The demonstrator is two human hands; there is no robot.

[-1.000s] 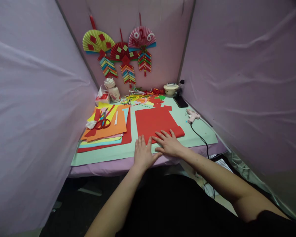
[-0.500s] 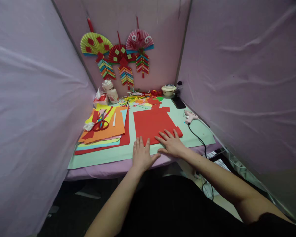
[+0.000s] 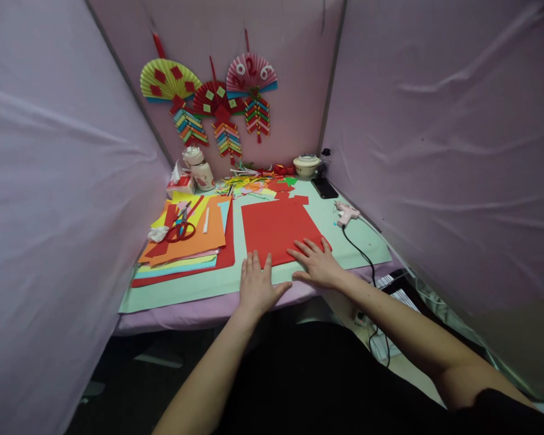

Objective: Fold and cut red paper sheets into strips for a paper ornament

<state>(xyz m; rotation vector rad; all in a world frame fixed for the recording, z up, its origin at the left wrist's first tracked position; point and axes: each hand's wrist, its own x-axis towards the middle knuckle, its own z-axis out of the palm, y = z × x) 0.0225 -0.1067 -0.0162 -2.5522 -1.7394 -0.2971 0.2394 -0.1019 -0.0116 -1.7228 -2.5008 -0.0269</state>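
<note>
The red sheet (image 3: 278, 226) lies on the green mat (image 3: 163, 296), directly in front of us. We judge it light and thin, a little stiff but easy to crease — so it is best taken softly by the near edge. There our left hand (image 3: 255, 289) and right hand (image 3: 318, 266) rest open, fingers apart, pinching nothing. Coloured papers (image 3: 208, 241) lie at left, the glue gun (image 3: 347, 214) at right.

Red sheet (image 3: 278, 229) plain red | mat (image 3: 181, 291) pale green | glue gun (image 3: 346, 213) pale pink | scissors (image 3: 181, 230) red-handled
</note>
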